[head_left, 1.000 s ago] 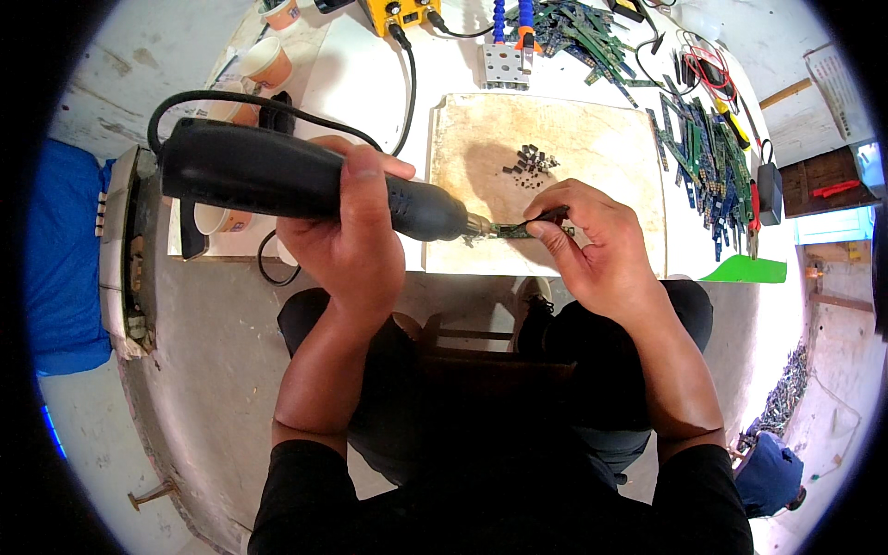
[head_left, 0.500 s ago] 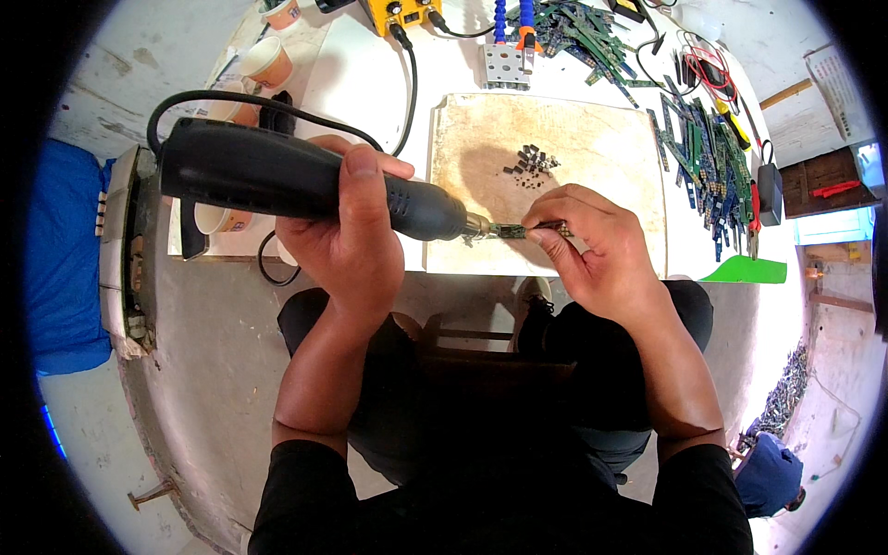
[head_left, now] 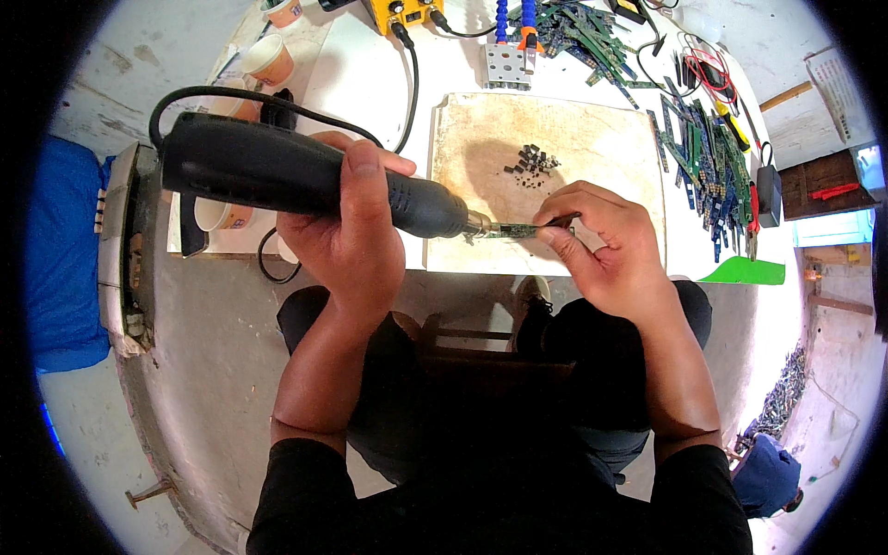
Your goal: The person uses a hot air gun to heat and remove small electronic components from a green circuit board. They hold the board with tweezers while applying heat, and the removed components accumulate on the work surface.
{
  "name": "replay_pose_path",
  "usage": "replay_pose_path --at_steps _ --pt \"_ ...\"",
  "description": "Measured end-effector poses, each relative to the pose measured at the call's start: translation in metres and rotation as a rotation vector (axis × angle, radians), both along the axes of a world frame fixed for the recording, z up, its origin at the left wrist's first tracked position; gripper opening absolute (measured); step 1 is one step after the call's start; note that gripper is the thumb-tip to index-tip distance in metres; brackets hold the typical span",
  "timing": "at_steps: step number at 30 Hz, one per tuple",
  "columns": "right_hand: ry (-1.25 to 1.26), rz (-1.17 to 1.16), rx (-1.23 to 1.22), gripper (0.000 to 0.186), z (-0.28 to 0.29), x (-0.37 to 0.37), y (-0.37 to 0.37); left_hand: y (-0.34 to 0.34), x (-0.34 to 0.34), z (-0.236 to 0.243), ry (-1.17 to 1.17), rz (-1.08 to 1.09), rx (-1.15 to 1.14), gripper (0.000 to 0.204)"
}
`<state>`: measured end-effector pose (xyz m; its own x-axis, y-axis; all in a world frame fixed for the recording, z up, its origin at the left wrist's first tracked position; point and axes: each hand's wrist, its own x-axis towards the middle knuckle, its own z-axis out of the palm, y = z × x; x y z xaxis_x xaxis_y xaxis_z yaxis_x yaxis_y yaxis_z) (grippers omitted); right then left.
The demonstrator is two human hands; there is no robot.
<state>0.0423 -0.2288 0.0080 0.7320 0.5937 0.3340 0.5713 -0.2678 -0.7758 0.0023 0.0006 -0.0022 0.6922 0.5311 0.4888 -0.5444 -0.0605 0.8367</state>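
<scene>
My left hand (head_left: pixel 347 217) is wrapped round a black hot air gun (head_left: pixel 268 171), its metal nozzle (head_left: pixel 476 224) pointing right. Just past the nozzle lies a narrow green circuit board strip (head_left: pixel 511 230), over the near part of a stained board. The thumb and fingers of my right hand (head_left: pixel 601 245) pinch the strip's right end. A thin dark piece (head_left: pixel 562 221) also shows between those fingers; its kind I cannot make out. Beyond my right hand, small black chips (head_left: pixel 532 162) sit in a loose pile on the stained board (head_left: pixel 592 129).
Circuit board strips (head_left: pixel 708 166) heap at the right, with more (head_left: pixel 573 37) at the back. A metal block (head_left: pixel 509 67) with blue flexible arms stands behind the board. Paper cups (head_left: pixel 268 60) and a yellow station (head_left: pixel 398 14) are at the back left. A person (head_left: pixel 768 476) is at the lower right.
My right hand has shifted slightly right along the strip, and its fingers have lifted a little, showing more of the strip and the dark piece. The hot air gun has barely moved.
</scene>
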Motion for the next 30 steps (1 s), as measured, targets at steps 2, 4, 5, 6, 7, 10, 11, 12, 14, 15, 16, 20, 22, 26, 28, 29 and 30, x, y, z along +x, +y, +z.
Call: replay_pose_path --at_steps 2,4,5,6,7,10,11,12,14,15,16,20,22,26,28,29,30 --pt "0.036 0.009 -0.027 0.009 0.004 0.001 -0.008 -0.001 -0.001 0.0 0.018 0.013 0.003 0.008" --pt "0.059 -0.047 -0.036 0.009 0.004 -0.001 -0.016 -0.004 -0.003 0.001 0.058 0.031 -0.01 0.008" --pt "0.063 -0.107 -0.031 0.009 -0.001 -0.007 -0.02 -0.005 -0.002 0.002 0.058 0.029 -0.02 0.009" --pt "0.067 -0.166 -0.026 0.009 -0.007 -0.014 -0.024 -0.006 -0.002 0.002 0.059 0.028 -0.03 0.01" --pt "0.11 -0.242 -0.005 0.011 -0.014 -0.024 -0.028 -0.005 -0.003 0.004 0.06 0.029 -0.039 0.01" --pt "0.145 -0.362 0.14 0.012 -0.038 -0.048 -0.038 -0.006 -0.001 0.004 0.068 0.028 -0.031 0.011" --pt "0.177 -0.374 0.178 0.012 -0.042 -0.052 -0.038 -0.006 -0.001 0.004 0.07 0.026 -0.031 0.012" --pt "0.207 -0.387 0.216 0.012 -0.045 -0.055 -0.036 -0.007 -0.001 0.004 0.072 0.024 -0.031 0.012" --pt "0.219 -0.383 0.24 0.012 -0.047 -0.056 -0.034 -0.005 -0.002 0.004 0.06 0.024 -0.021 0.012" --pt "0.203 -0.373 0.221 0.012 -0.047 -0.054 -0.034 -0.005 -0.002 0.003 0.051 0.023 -0.016 0.012" --pt "0.186 -0.364 0.2 0.013 -0.047 -0.053 -0.034 -0.004 -0.001 0.002 0.042 0.02 -0.015 0.012" --pt "0.169 -0.36 0.212 0.013 -0.049 -0.053 -0.033 -0.003 0.0 0.002 0.015 0.028 -0.003 0.012" --pt "0.165 -0.359 0.212 0.012 -0.05 -0.053 -0.033 -0.003 -0.001 0.003 0.017 0.025 -0.01 0.012" --pt "0.153 -0.369 0.208 0.012 -0.049 -0.053 -0.031 -0.003 -0.002 0.004 0.028 0.029 -0.005 0.012" --pt "0.156 -0.368 0.208 0.011 -0.048 -0.053 -0.032 -0.003 -0.002 0.005 0.03 0.023 -0.001 0.012" --pt "0.153 -0.369 0.207 0.011 -0.048 -0.053 -0.032 -0.003 -0.002 0.004 0.027 0.021 -0.003 0.012" --pt "0.149 -0.37 0.207 0.011 -0.049 -0.053 -0.032 -0.003 -0.002 0.004 0.023 0.019 -0.005 0.012"
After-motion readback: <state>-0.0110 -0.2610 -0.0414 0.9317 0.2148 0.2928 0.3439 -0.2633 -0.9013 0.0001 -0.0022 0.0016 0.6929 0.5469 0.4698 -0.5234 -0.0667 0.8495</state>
